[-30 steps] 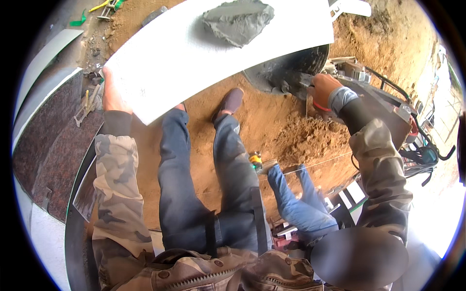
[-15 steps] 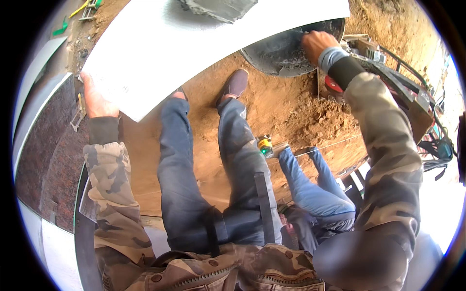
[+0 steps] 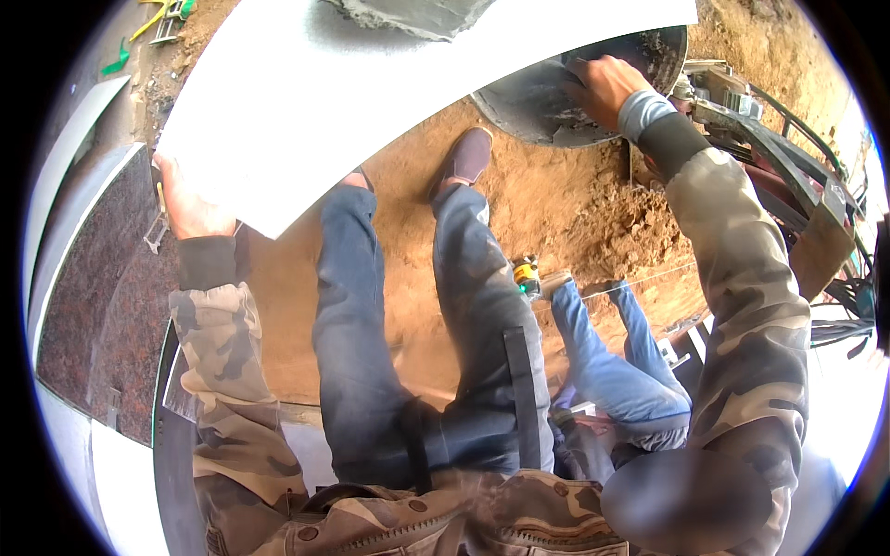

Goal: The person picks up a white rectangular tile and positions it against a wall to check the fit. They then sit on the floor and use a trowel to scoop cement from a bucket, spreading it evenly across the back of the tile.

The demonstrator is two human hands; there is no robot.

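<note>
A large white panel slants across the top of the view, with a patch of wet grey mortar on its upper surface. My left hand grips the panel's left end near its lower corner, its fingers partly hidden by the board. Beyond the panel's right part is a round black tub smeared with grey mortar, partly covered by the board. My right hand reaches into this tub with its fingers curled. What those fingers hold is hidden; a dark edge shows beside them.
Bare brown earth lies underfoot, with loose clods at the right. Metal frames and black cables crowd the right side. Dark reddish stone slabs lean at the left. Another person in blue jeans stands close by, near a yellow tape roll.
My right hand has shifted leftward inside the tub. My left hand keeps its hold on the panel. The whole view has swung slightly, so most things appear farther right.
</note>
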